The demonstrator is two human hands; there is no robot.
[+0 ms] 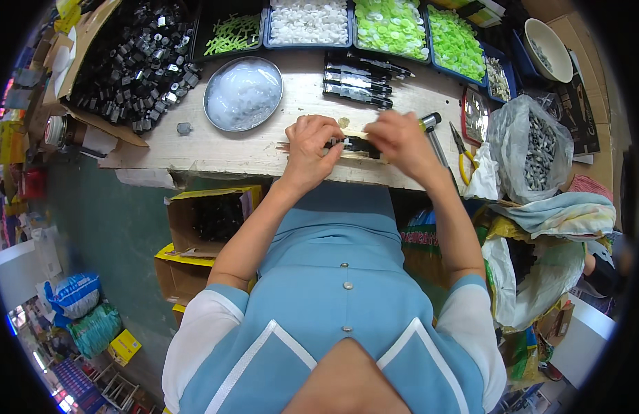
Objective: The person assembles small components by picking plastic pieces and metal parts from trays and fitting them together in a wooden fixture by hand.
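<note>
At the front edge of the workbench, my left hand [309, 148] is closed around the left end of a slim black plastic part [359, 145], pressing it on the wood. A small white piece [347, 143] shows on it beside my thumb. My right hand [401, 141] is over the part's right end, fingers curled together and slightly blurred; whatever they pinch is hidden. Beyond my hands lie several similar black parts with clear faces [357, 83], in a row. Left of these stands a round metal dish [243, 94] with a whitish, glossy content.
Trays of green sticks [233, 34], white pieces [309, 22] and green discs [392, 27] line the back. A carton of black parts [143, 62] stands left. Yellow-handled pliers [464, 155], a dark rod-shaped tool [438, 141] and a bag of grey pieces [537, 148] lie right.
</note>
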